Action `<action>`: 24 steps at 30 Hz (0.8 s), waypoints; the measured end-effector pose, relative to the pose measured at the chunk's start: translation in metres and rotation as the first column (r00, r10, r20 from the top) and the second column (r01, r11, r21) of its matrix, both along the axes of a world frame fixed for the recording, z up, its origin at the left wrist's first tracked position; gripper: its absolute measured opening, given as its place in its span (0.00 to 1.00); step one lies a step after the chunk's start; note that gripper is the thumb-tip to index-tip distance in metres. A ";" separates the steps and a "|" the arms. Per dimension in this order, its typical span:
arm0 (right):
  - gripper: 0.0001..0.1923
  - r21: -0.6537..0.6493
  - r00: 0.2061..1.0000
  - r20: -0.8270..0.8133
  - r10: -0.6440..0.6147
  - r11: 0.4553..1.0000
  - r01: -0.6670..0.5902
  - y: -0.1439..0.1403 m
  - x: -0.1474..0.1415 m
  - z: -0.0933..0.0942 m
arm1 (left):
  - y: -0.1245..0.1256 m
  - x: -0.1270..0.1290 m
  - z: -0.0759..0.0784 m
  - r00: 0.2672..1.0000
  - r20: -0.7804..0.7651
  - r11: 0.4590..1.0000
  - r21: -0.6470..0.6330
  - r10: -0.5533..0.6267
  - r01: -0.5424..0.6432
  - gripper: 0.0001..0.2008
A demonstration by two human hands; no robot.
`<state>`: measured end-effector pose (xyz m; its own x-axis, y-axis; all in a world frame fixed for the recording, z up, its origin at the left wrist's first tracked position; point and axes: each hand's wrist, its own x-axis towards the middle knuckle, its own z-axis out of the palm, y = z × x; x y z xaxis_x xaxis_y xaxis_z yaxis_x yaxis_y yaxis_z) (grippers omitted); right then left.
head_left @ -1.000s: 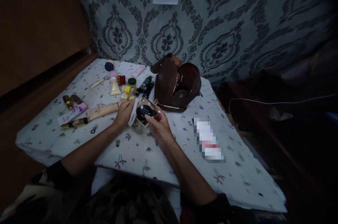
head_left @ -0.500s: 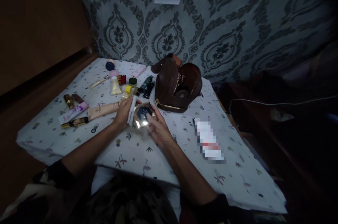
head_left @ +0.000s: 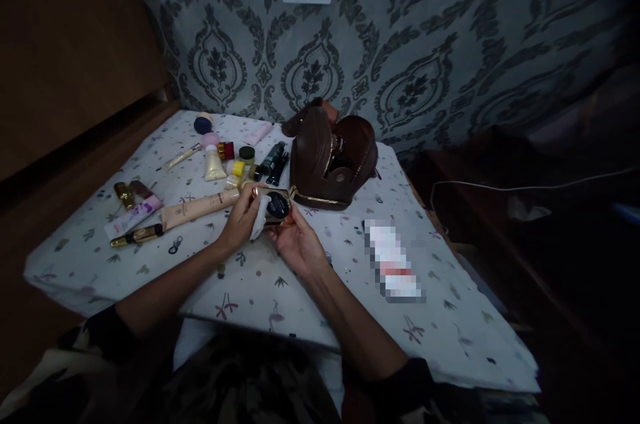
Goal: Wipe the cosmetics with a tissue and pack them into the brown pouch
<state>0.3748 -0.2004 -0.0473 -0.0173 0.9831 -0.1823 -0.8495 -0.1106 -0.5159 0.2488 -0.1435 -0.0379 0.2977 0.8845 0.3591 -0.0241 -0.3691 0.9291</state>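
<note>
Between my hands is a gold, square-edged case [head_left: 271, 217] with a round dark label on its face; I cannot tell whether it is a compact or a jar. My right hand [head_left: 301, 245] grips it from the right and below. My left hand [head_left: 241, 217] presses a folded white cloth [head_left: 259, 219], perhaps a tissue or wipe, against the case's left side. Just beyond them stands an open brown leather bag [head_left: 314, 167], its zip undone. A long beige tube [head_left: 197, 209] lies left of my left hand.
Several tubes and small jars spread over the left of the patterned tablecloth [head_left: 270, 304], among them a cream tube [head_left: 214, 164], a dark green tube [head_left: 273, 157] and a gold-and-black tube [head_left: 137, 235]. A blurred-out item [head_left: 394, 261] lies at right. The wallpapered wall [head_left: 310, 71] rises behind.
The case has tilted and shifted slightly up and right. My right fingers have left its face and now hold its edge and underside. The cloth has moved along its left side.
</note>
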 end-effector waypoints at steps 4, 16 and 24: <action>0.11 -0.009 0.999 0.045 0.008 1.000 -0.007 -0.002 -0.002 0.000 | 0.008 -0.005 0.000 0.995 0.033 0.995 0.012 0.096 -0.097 0.20; 0.30 0.034 0.971 0.210 0.114 0.992 -0.123 -0.010 -0.003 0.014 | 0.008 -0.007 0.010 0.964 0.219 0.957 -0.276 0.151 -0.087 0.17; 0.26 -0.062 0.991 0.117 -0.061 0.996 0.068 0.001 0.001 -0.008 | 0.011 -0.006 0.008 0.991 0.137 0.988 -0.152 0.004 0.017 0.22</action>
<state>0.3758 -0.1993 -0.0550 0.0704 0.9672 -0.2440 -0.7917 -0.0946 -0.6035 0.2424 -0.1328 -0.0302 0.2611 0.9303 0.2576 -0.1561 -0.2227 0.9623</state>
